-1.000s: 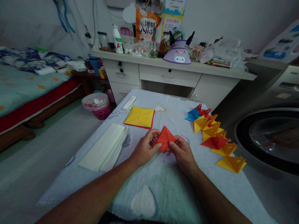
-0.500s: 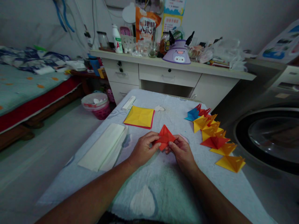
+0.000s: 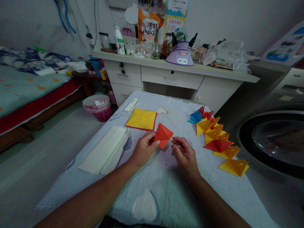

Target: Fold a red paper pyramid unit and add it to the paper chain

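Observation:
A folded piece of red origami paper, diamond-shaped, is pinched at its left corner by my left hand. My right hand is just to the right of the paper, apart from it, with its fingers curled loosely and nothing visible in them. Beyond my left hand lies a stack of square paper, yellow on top with red showing at the edge. On the right side of the table, several folded paper figures in yellow, red and blue stand in a row.
A folded pale sheet lies on the cloth-covered table at left, and a small white box near the far left corner. Behind stands a cluttered white desk. A pink bin is on the floor; a washing machine stands at right.
My right hand has let go of the red paper and moved slightly right of it. The paper has turned and shifted left in my left hand.

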`<act>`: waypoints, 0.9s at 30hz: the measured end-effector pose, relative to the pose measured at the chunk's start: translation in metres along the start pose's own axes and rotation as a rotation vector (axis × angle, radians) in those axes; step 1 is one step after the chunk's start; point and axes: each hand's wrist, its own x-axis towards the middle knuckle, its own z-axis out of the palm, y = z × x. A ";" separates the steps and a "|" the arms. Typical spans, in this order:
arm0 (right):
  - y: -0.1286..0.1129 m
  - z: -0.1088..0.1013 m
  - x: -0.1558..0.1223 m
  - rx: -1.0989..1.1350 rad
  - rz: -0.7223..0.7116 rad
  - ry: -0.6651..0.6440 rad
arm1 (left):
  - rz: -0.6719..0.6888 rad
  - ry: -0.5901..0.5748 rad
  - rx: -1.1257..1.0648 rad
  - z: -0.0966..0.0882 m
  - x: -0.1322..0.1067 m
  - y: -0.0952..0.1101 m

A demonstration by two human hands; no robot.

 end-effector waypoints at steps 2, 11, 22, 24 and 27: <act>-0.001 0.000 0.000 -0.039 -0.046 -0.019 | 0.000 -0.010 -0.016 0.000 0.000 0.001; -0.004 0.000 -0.002 -0.116 -0.134 -0.063 | 0.046 -0.020 0.131 0.000 -0.002 0.005; -0.012 0.004 0.001 -0.255 -0.255 -0.069 | 0.151 -0.043 0.183 0.000 -0.004 0.008; -0.012 0.004 0.000 -0.284 -0.275 -0.070 | 0.154 -0.048 0.185 0.000 -0.004 0.009; -0.013 0.004 0.000 -0.321 -0.286 -0.078 | 0.135 -0.038 0.182 0.001 -0.005 0.007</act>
